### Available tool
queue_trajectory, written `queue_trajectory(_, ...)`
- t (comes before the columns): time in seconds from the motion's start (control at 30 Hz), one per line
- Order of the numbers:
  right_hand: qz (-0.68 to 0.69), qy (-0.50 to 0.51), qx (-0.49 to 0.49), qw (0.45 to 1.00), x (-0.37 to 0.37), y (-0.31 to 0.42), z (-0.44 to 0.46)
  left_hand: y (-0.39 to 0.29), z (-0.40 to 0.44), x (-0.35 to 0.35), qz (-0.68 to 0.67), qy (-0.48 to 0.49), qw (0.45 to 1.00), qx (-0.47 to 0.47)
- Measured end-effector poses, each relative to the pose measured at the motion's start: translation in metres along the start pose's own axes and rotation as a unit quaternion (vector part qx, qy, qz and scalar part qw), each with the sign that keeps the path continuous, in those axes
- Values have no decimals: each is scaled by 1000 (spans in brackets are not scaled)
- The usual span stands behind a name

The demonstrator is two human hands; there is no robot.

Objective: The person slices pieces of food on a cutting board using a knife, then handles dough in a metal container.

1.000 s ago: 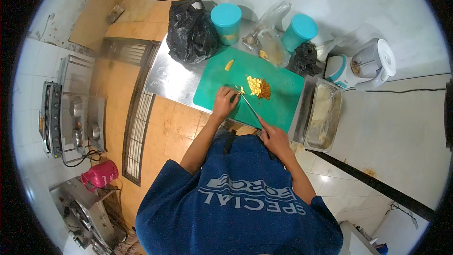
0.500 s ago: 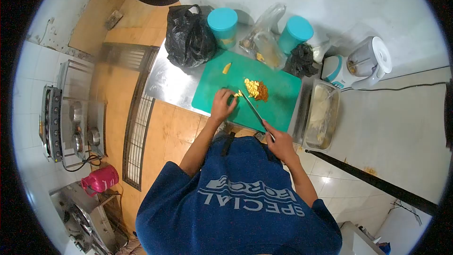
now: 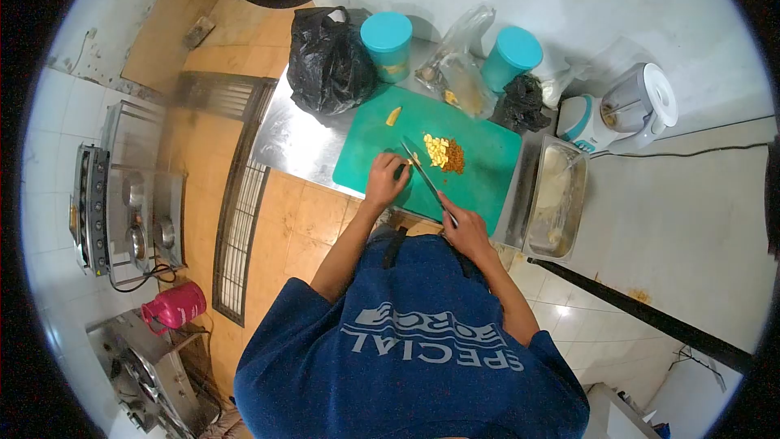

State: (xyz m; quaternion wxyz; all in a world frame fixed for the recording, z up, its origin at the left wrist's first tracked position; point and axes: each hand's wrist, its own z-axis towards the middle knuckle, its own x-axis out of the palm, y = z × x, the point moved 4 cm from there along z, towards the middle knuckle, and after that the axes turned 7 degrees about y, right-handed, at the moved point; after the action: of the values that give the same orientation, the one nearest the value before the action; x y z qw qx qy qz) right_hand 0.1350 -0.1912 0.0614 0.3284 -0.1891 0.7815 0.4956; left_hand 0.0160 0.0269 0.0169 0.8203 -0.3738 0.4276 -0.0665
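Knife (image 3: 427, 180) slid forward-left; right grip (image 3: 469, 232) clamped on it, left grip (image 3: 385, 180) unclear.

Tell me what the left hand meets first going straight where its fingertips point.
Likely the small yellow piece right by the left hand, then the knife blade just beyond; depth is unclear.

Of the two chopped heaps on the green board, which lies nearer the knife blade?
The yellow heap; it lies on the knife side, while the orange-brown heap sits beyond it, farther from the blade.
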Motion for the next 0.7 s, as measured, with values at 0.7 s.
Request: queue_trajectory(0.7, -59, 71, 83, 992, -52, 21, -49, 1, 3, -1, 8, 12, 1000, -1)
